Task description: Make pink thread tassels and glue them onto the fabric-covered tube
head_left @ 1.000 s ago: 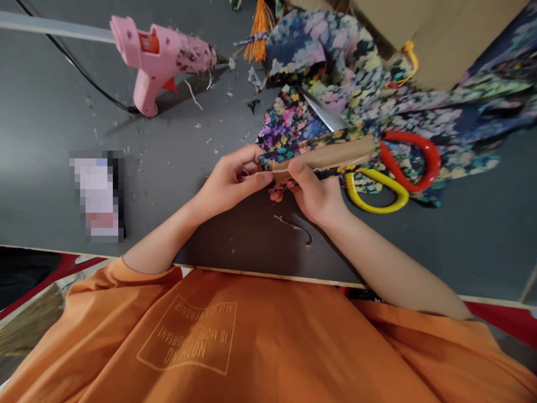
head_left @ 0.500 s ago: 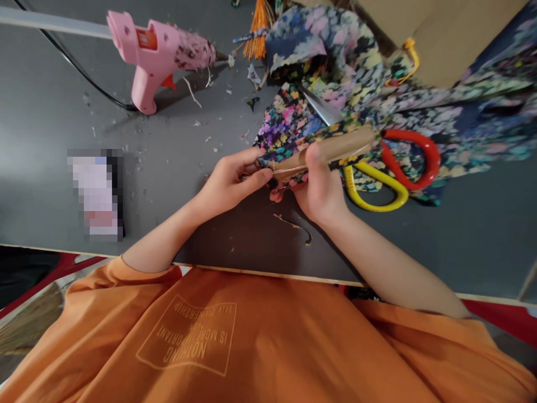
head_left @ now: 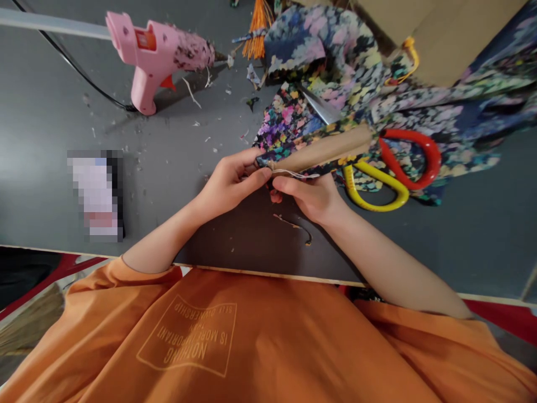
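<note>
Between my hands is a long tan piece [head_left: 325, 151], perhaps card, with floral fabric folded round its edges. My left hand [head_left: 230, 182] pinches its left end between thumb and fingers. My right hand [head_left: 312, 196] grips its lower edge, thumb pointing left near my left thumb; its fingers are mostly hidden underneath. A thin white string [head_left: 296, 174] lies along the lower edge beside my right thumb. Behind the piece, scissors with one red handle [head_left: 434, 159] and one yellow handle [head_left: 377, 204] lie on floral fabric [head_left: 331, 39], their blades partly covered.
A pink glue gun [head_left: 159, 59] lies at the upper left with a black cord [head_left: 84, 78]. A blurred-out phone-like object [head_left: 96, 196] is at left. An orange tassel [head_left: 257, 33], brown cardboard [head_left: 444, 39] and small scraps sit farther back. A thin fabric strip [head_left: 296, 225] lies near me.
My right thumb has come off the top of the tan piece and moved down and left to its lower edge. The white string now shows more. My left hand stays put.
</note>
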A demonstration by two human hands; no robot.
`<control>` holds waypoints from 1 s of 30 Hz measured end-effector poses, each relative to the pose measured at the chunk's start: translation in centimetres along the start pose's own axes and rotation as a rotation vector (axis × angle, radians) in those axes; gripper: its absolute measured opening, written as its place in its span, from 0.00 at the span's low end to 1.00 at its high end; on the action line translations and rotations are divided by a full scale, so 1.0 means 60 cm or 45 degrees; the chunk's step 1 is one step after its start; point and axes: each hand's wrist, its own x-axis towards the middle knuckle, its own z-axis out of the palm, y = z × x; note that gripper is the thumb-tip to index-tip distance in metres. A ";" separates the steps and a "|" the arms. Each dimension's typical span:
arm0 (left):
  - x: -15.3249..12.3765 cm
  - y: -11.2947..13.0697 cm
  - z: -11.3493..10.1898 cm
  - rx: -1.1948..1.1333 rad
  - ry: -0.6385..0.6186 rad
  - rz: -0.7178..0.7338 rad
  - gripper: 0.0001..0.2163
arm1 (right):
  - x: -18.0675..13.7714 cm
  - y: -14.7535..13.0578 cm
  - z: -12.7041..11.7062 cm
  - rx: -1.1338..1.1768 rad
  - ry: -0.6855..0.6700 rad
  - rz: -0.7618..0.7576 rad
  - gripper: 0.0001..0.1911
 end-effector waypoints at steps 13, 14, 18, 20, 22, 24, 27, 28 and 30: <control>-0.006 -0.003 0.001 -0.019 -0.104 -0.056 0.16 | -0.005 -0.004 0.008 -0.060 0.189 0.027 0.20; -0.006 -0.003 0.001 -0.011 -0.102 -0.054 0.16 | -0.005 -0.004 0.008 -0.055 0.198 0.037 0.20; -0.004 0.000 0.001 0.036 -0.098 -0.015 0.16 | -0.006 0.000 0.006 -0.045 0.278 0.058 0.20; -0.002 0.001 0.000 0.048 -0.088 0.025 0.16 | -0.006 -0.002 0.008 -0.001 0.334 0.021 0.17; 0.000 0.001 -0.002 0.046 -0.052 0.056 0.16 | -0.004 -0.007 0.012 0.098 0.383 -0.005 0.13; -0.001 0.002 -0.004 0.089 0.033 0.073 0.17 | 0.000 -0.013 0.016 0.211 0.410 -0.017 0.12; -0.006 0.006 -0.007 0.292 0.186 0.108 0.14 | 0.006 -0.017 0.020 0.303 0.443 -0.069 0.11; -0.009 0.008 -0.008 0.367 0.205 0.134 0.12 | 0.007 -0.016 0.020 0.316 0.445 -0.089 0.11; -0.014 0.010 -0.007 0.501 0.145 0.235 0.09 | 0.008 -0.012 0.021 0.325 0.462 -0.127 0.11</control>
